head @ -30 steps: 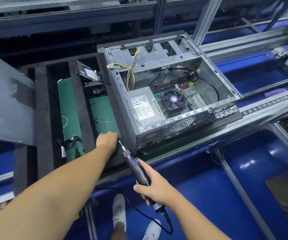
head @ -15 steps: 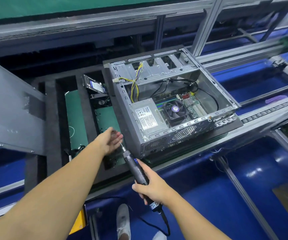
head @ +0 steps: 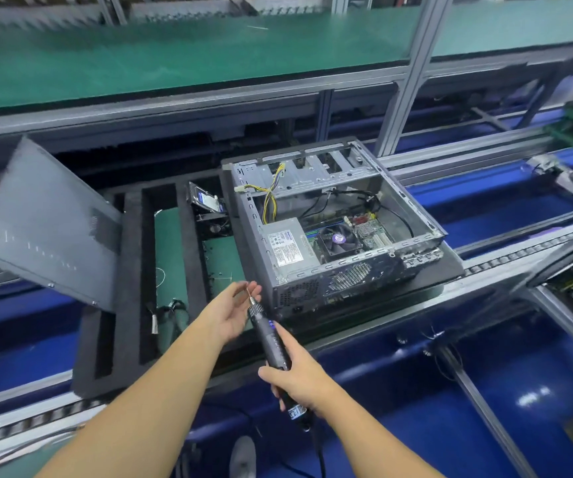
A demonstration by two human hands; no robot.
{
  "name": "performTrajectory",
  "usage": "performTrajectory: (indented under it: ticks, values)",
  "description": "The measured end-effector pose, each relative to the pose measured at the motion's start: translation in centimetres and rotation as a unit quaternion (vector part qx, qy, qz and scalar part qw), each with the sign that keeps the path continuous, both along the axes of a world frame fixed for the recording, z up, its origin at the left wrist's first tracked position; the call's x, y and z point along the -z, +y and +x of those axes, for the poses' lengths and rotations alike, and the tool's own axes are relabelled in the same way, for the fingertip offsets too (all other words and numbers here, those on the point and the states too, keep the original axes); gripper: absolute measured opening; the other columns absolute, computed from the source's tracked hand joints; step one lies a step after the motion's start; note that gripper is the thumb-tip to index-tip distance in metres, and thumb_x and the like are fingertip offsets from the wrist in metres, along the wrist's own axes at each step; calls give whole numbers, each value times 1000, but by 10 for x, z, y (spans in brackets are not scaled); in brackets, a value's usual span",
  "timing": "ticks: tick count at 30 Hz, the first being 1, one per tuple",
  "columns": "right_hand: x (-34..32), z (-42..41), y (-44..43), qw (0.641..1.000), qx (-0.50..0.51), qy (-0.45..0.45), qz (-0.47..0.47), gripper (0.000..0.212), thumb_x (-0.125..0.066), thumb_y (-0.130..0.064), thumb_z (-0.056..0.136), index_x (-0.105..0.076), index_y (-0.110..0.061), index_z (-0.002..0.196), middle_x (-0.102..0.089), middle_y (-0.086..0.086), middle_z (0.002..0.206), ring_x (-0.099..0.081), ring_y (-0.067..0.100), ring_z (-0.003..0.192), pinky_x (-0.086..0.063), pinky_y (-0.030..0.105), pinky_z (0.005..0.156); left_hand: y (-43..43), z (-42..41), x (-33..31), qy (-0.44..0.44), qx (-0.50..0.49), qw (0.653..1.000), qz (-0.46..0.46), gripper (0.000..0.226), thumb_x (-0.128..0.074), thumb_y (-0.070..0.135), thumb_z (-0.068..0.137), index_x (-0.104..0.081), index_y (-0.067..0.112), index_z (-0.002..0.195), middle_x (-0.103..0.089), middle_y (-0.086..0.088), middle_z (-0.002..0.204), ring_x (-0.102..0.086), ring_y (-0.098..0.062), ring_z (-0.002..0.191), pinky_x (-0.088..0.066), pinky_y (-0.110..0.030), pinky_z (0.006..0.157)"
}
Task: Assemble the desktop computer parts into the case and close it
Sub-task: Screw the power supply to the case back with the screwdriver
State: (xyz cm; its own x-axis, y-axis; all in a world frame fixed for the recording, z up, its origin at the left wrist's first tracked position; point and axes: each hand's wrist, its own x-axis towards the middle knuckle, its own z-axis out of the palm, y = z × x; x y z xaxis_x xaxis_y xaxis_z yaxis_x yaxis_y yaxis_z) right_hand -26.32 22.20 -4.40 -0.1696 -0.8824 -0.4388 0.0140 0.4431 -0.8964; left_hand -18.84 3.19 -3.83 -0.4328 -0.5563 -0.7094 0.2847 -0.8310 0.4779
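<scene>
The open grey computer case (head: 254, 232) lies on a black foam tray (head: 130, 305), with a power supply (head: 285, 244), CPU fan (head: 338, 239) and motherboard inside. My right hand (head: 299, 381) grips a black electric screwdriver (head: 271, 336) near its cord end, bit pointing up towards the case's near left corner. My left hand (head: 230, 313) is raised beside the bit, thumb and fingertips pinching at the bit's tip; whether a screw sits there is too small to tell. The grey side panel (head: 43, 225) leans at the left. A hard drive (head: 207, 201) stands in a tray slot.
The tray rides on a conveyor line with aluminium rails (head: 485, 267) and posts (head: 406, 77). A green-topped bench (head: 174, 53) runs behind. Cables (head: 168, 313) lie in a green-floored tray slot. Blue floor and a shoe (head: 243, 457) show below.
My left hand has lifted off the green tray slot and come up to the screwdriver bit. The camera has tilted up, showing the green bench. My right hand keeps its grip on the screwdriver.
</scene>
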Motion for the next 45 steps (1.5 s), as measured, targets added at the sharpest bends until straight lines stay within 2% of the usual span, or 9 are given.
performTrajectory:
  ticks: [4,8,12,16,19,25,28,34,45]
  values:
    - [-7,0,9,1000,2,4,-3,88,-72,-25,84,-26,-64,148,-65,5,76,-59,19,63,-54,34,54,17,4,-9,-11,8,1000,-16,19,-54,12,99,-56,5,117,-73,-10,91,-72,-19,76,-53,-31,66]
    - [-13,0,12,1000,-6,-1,-25,87,-71,-25,84,-26,-63,148,-65,4,81,-60,19,64,-54,35,53,34,8,-13,5,22,999,-24,25,-57,20,99,-61,5,118,-70,-10,109,-69,-18,83,-52,-32,72]
    - [-12,0,21,999,-29,13,-18,91,-72,-30,80,-24,-65,148,-67,-4,74,-60,16,60,-54,33,53,40,13,-19,21,-11,999,-24,21,-59,22,98,-66,3,105,-71,-9,105,-70,-15,86,-53,-32,84]
    - [-8,4,30,999,-42,18,-18,91,-73,-32,78,-26,-65,148,-69,-3,83,-61,18,63,-55,34,54,47,17,-20,27,-48,998,-21,21,-59,16,98,-61,3,114,-71,-6,96,-70,-16,87,-54,-32,77]
    - [-7,6,35,999,-42,14,-29,87,-74,-34,78,-28,-76,138,-70,-6,88,-62,18,65,-55,34,54,54,19,-22,35,-51,998,-22,26,-58,14,98,-55,2,121,-69,-8,95,-69,-18,87,-54,-33,79]
    - [-8,6,42,999,-28,11,-42,82,-74,-35,77,-29,-87,123,-71,-6,83,-64,18,65,-55,34,53,65,21,-23,51,-44,997,-41,35,-58,11,98,-53,-1,130,-71,-10,99,-73,-18,86,-55,-35,84]
    - [-9,4,45,999,-20,6,-46,82,-75,-35,77,-31,-85,126,-71,-7,85,-64,18,65,-54,34,53,69,21,-25,58,-35,996,-50,35,-57,10,99,-53,-1,132,-71,-11,106,-73,-20,88,-54,-36,91]
    - [-11,0,50,999,-14,-7,-45,87,-74,-32,78,-30,-72,141,-71,-5,83,-63,18,65,-54,34,54,73,15,-33,66,-34,995,-63,27,-53,8,100,-54,0,126,-73,-12,105,-73,-21,91,-53,-37,92]
    - [-16,-4,55,999,-26,-4,-42,88,-72,-30,80,-28,-62,149,-69,-6,79,-62,16,67,-54,34,54,75,12,-28,51,-17,996,-73,24,-56,12,99,-57,2,120,-75,-12,106,-74,-21,94,-55,-36,85]
